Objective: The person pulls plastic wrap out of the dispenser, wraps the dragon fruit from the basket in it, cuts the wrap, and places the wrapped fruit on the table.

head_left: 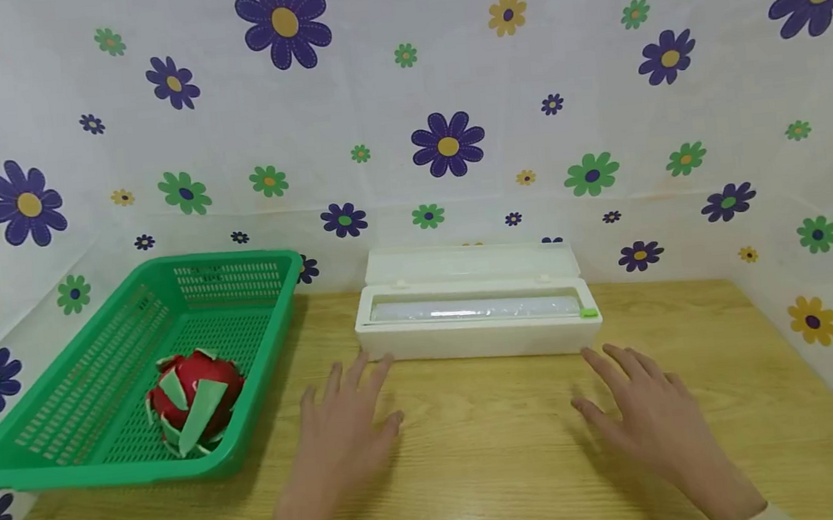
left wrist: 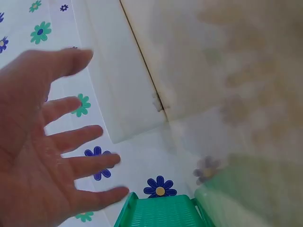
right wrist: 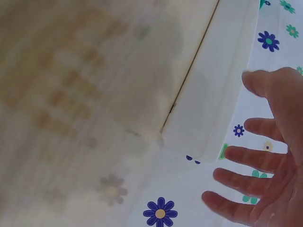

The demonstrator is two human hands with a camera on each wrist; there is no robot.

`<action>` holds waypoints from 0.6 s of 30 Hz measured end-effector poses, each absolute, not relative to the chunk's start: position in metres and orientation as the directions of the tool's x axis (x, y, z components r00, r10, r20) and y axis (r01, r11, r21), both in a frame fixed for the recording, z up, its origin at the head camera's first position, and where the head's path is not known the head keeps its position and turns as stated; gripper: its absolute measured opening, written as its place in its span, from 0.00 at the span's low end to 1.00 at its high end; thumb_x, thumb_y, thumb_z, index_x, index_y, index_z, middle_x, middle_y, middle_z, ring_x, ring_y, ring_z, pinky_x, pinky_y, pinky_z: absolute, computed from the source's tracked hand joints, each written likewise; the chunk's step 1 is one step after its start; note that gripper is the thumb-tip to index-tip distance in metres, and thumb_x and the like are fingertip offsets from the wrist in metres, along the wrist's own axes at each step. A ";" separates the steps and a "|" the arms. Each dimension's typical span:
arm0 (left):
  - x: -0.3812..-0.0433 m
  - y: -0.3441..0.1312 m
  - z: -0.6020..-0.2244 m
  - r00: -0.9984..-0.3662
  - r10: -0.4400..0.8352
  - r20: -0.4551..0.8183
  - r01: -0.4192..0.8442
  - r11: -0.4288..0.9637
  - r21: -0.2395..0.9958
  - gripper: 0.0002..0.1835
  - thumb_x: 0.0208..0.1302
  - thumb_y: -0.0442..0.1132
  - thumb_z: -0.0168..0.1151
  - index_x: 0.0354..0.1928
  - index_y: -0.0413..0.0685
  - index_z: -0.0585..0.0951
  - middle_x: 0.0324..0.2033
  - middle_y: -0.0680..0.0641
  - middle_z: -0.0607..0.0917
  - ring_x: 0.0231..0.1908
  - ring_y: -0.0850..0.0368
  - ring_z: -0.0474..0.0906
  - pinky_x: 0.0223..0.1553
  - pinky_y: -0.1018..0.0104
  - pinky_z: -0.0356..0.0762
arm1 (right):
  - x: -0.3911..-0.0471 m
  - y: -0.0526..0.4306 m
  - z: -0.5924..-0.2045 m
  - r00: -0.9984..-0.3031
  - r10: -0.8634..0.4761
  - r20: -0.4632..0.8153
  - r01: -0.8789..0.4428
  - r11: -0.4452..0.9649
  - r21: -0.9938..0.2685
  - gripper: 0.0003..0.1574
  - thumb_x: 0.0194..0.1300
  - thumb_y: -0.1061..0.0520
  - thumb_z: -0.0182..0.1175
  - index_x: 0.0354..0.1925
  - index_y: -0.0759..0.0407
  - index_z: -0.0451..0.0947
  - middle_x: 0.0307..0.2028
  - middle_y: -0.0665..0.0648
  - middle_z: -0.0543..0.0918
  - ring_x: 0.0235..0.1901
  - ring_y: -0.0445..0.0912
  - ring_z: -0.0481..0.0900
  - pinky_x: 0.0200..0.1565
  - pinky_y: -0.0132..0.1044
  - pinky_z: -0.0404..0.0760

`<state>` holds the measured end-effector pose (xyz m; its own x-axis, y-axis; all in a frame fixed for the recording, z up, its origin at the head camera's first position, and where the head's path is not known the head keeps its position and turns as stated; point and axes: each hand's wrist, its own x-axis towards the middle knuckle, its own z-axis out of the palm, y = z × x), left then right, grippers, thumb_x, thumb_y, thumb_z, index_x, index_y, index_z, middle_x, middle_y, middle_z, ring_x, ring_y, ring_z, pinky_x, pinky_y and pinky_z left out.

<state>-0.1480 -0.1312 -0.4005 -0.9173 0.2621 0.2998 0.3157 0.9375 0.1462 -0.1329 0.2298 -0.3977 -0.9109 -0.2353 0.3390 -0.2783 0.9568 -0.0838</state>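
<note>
A white cling film dispenser box sits at the back of the table with its lid raised against the backdrop. Inside it lies a roll of clear film, and a small green slider shows at its right end. My left hand hovers near the box's left front corner, fingers spread. Toward the right front corner reaches my right hand, fingers also spread. Both hands hold nothing; the left wrist view shows the left palm bare, and the right wrist view shows the right fingers apart.
At the left stands a green plastic basket with perforated walls. A red dragon fruit with green scales lies in it. A flower-printed white cloth surrounds the wooden table at the back and sides.
</note>
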 end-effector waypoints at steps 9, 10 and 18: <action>-0.199 -0.133 -0.395 -0.830 0.222 0.512 0.385 0.891 0.239 0.22 0.68 0.37 0.66 0.63 0.47 0.80 0.55 0.41 0.86 0.50 0.41 0.86 0.44 0.42 0.82 | -0.181 0.234 -0.385 -0.743 -0.344 0.575 -0.438 0.899 -0.028 0.22 0.60 0.56 0.73 0.52 0.61 0.84 0.48 0.66 0.87 0.47 0.64 0.83 0.40 0.61 0.84; -0.203 -0.133 -0.395 -0.830 0.218 0.513 0.382 0.892 0.241 0.22 0.69 0.36 0.66 0.63 0.46 0.80 0.55 0.41 0.86 0.50 0.41 0.86 0.44 0.42 0.82 | -0.187 0.234 -0.384 -0.737 -0.352 0.577 -0.447 0.894 -0.027 0.21 0.60 0.57 0.72 0.51 0.62 0.84 0.47 0.66 0.87 0.47 0.64 0.83 0.41 0.61 0.84; -0.228 -0.135 -0.391 -0.864 0.234 0.446 0.345 0.920 0.185 0.20 0.72 0.39 0.63 0.64 0.50 0.80 0.54 0.42 0.85 0.49 0.39 0.82 0.42 0.45 0.82 | -0.214 0.233 -0.379 -0.825 -0.373 0.424 -0.444 0.892 -0.081 0.20 0.66 0.58 0.68 0.55 0.62 0.83 0.53 0.65 0.86 0.55 0.64 0.81 0.52 0.65 0.81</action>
<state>-0.2278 -0.1353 -0.3911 -0.8638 0.2343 0.4461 0.3453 0.9200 0.1855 -0.2137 0.2327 -0.3794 -0.8254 -0.3726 0.4240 -0.4444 0.8922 -0.0811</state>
